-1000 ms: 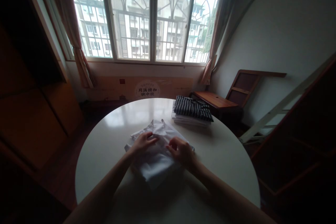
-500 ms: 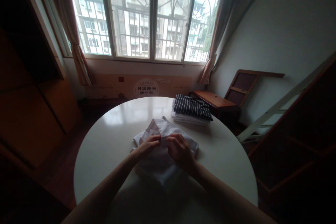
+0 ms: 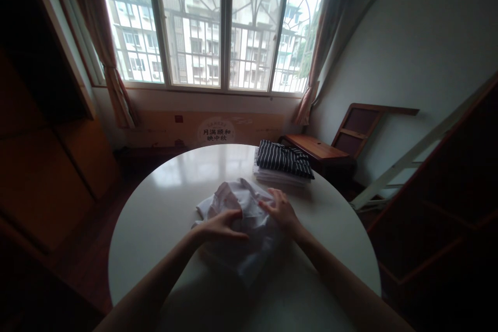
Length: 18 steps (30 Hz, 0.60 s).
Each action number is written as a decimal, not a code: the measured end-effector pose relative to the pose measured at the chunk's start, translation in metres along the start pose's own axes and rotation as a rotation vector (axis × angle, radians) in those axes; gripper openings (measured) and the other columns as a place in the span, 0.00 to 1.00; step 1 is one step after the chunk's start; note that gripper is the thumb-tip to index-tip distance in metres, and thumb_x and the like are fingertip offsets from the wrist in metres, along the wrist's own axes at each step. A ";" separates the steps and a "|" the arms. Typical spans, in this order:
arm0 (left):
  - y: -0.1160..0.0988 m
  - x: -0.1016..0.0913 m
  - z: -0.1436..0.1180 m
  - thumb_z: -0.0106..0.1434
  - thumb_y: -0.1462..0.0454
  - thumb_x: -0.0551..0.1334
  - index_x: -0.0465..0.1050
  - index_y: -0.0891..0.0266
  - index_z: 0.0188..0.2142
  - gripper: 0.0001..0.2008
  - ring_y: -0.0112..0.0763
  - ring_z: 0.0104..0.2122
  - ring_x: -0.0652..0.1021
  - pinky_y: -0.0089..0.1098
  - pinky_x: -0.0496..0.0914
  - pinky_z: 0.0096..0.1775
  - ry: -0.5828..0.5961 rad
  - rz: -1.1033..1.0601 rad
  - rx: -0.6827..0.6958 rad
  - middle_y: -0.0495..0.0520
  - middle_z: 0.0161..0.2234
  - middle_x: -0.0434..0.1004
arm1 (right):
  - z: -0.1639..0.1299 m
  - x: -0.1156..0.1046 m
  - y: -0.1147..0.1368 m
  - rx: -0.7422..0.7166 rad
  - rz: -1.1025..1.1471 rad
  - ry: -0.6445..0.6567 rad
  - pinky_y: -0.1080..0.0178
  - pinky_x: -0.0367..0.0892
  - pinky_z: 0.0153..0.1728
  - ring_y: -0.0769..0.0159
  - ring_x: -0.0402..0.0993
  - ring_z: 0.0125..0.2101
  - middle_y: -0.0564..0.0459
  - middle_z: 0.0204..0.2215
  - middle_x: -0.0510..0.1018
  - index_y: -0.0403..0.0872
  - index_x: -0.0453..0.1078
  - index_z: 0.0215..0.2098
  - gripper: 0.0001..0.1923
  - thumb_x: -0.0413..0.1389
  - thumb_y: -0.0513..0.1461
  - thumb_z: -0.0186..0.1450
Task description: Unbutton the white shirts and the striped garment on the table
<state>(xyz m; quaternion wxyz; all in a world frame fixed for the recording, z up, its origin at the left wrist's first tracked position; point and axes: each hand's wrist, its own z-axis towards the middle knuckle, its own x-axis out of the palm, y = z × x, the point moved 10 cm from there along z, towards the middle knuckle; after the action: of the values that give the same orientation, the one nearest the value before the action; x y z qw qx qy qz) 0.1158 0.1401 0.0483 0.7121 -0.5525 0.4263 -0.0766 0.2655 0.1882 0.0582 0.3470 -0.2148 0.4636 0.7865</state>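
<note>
Head view: a white shirt point(image 3: 241, 212) lies rumpled near the middle of the round desk point(image 3: 163, 202), within easy reach of both arms. The left hand point(image 3: 220, 226) lies flat on the near left part of the cloth, fingers together and stretched toward the right, pressing it to the desk; it seems to pin the cloth in place rather than grip it. The right hand point(image 3: 282, 210) rests on the shirt's right edge, fingers spread slightly and curled over a fold; whether they pinch the cloth or only lie on it cannot be told. The bulk of the shirt sits between the two hands and just beyond the left hand's fingertips, with a raised bunch, perhaps the collar, on the far side of the left hand. A lower flap spreads toward the person, under and past both wrists.

Beyond the right hand, well apart from it, a striped garment point(image 3: 284, 159) lies folded on top of a pale folded stack point(image 3: 278, 176) at the desk's far right edge.
</note>
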 end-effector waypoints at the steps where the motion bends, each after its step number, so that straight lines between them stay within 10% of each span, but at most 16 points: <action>1: 0.002 0.003 -0.002 0.47 0.55 0.65 0.69 0.63 0.41 0.22 0.33 0.35 0.71 0.28 0.65 0.35 0.031 0.049 -0.027 0.51 0.37 0.72 | 0.003 0.004 -0.006 0.010 -0.002 0.042 0.57 0.60 0.43 0.58 0.66 0.41 0.46 0.37 0.71 0.44 0.66 0.35 0.14 0.54 0.44 0.55; 6: 0.001 -0.012 0.000 0.53 0.51 0.59 0.71 0.64 0.35 0.18 0.31 0.31 0.71 0.27 0.64 0.31 -0.079 0.145 -0.005 0.51 0.31 0.72 | 0.007 -0.012 -0.013 0.083 0.173 -0.013 0.61 0.62 0.35 0.63 0.68 0.31 0.49 0.28 0.72 0.45 0.65 0.28 0.11 0.48 0.45 0.59; 14: 0.027 -0.112 -0.032 0.63 0.59 0.46 0.68 0.66 0.43 0.18 0.35 0.43 0.72 0.34 0.65 0.45 -0.986 0.135 -0.066 0.60 0.44 0.71 | 0.012 -0.047 -0.045 0.271 0.748 -0.280 0.60 0.65 0.31 0.61 0.69 0.29 0.51 0.26 0.72 0.46 0.63 0.31 0.16 0.44 0.49 0.58; 18: 0.069 -0.100 -0.017 0.60 0.65 0.48 0.70 0.66 0.42 0.15 0.35 0.43 0.73 0.34 0.65 0.46 -0.737 0.233 -0.348 0.59 0.43 0.73 | 0.022 -0.038 -0.048 0.235 0.912 -0.126 0.53 0.66 0.35 0.55 0.72 0.33 0.46 0.28 0.75 0.45 0.68 0.33 0.21 0.43 0.51 0.57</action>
<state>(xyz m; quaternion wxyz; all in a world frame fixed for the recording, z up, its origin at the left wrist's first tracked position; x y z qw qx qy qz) 0.0166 0.2122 0.0417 0.7169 -0.6031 0.2095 0.2802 0.3263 0.2106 0.0654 0.0156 0.0995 0.5743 0.8124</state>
